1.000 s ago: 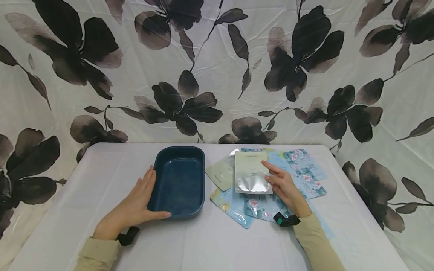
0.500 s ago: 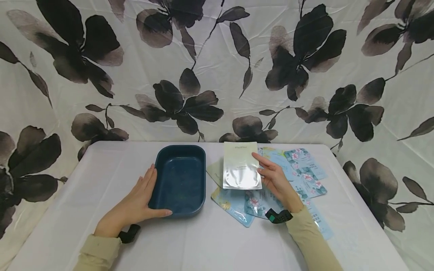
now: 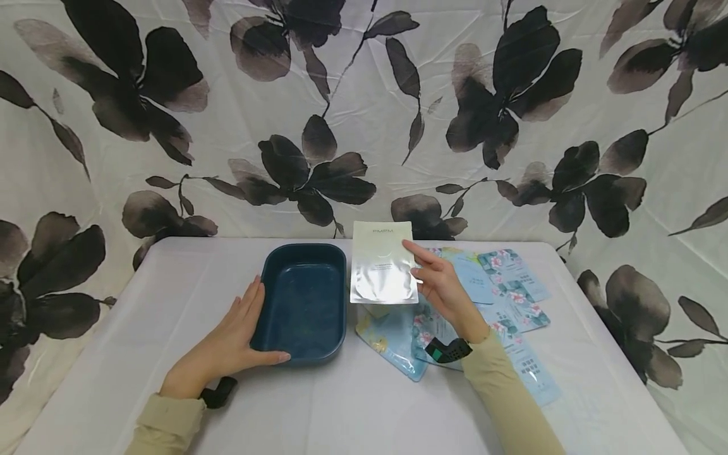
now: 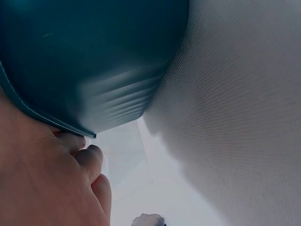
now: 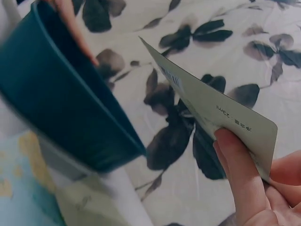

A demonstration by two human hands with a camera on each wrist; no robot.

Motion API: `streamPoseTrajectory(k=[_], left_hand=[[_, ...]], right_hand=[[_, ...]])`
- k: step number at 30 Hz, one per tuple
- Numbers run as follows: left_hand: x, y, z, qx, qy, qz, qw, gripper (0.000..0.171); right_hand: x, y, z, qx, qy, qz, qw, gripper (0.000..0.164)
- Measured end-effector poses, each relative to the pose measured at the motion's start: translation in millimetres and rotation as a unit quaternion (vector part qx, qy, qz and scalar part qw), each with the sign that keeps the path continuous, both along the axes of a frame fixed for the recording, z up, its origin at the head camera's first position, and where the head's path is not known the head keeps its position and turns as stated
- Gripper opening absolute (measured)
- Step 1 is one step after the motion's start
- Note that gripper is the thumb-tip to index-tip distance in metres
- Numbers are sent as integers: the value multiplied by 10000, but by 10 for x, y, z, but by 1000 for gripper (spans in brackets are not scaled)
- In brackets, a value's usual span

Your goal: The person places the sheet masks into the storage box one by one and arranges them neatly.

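A pale green and silver sachet (image 3: 382, 265), printed PMPM in the head view, is pinched at its right edge by my right hand (image 3: 440, 284). It is raised over the other packets, right beside the basin. The right wrist view shows the sachet's back (image 5: 207, 103) with fingers and thumb on either face. My left hand (image 3: 227, 341) rests along the left side of the dark blue basin (image 3: 301, 303), fingers straight on its rim and thumb at the near corner. From the left wrist, the basin's outer wall (image 4: 94, 56) fills much of the view.
Blue floral packets (image 3: 514, 287) lie overlapping on the white table (image 3: 341, 411), right of the basin. A light blue packet with yellow print (image 3: 392, 344) lies nearest the basin, partly covering a green one. A floral cloth (image 3: 364, 114) hangs behind the table.
My right hand has lifted the sachet and carried it left, from over the packets toward the basin's right rim. The left hand and basin have stayed in place.
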State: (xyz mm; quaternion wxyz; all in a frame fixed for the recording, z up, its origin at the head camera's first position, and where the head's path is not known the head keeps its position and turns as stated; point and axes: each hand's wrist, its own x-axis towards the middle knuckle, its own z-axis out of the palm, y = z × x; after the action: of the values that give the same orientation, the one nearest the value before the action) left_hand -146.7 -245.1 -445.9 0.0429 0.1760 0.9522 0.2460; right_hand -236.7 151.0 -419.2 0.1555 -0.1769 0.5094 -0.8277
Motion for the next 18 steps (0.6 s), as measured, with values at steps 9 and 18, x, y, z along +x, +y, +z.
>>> streamPoseTrajectory(k=[9, 18], left_hand=[[1, 18, -7, 32, -35, 31, 10000, 141], [-7, 23, 4, 82, 77, -11, 9999, 140]], right_hand=[[-81, -320, 118, -54, -290, -1, 9996, 59], [-162, -719, 234, 6, -502, 28, 9987, 61]])
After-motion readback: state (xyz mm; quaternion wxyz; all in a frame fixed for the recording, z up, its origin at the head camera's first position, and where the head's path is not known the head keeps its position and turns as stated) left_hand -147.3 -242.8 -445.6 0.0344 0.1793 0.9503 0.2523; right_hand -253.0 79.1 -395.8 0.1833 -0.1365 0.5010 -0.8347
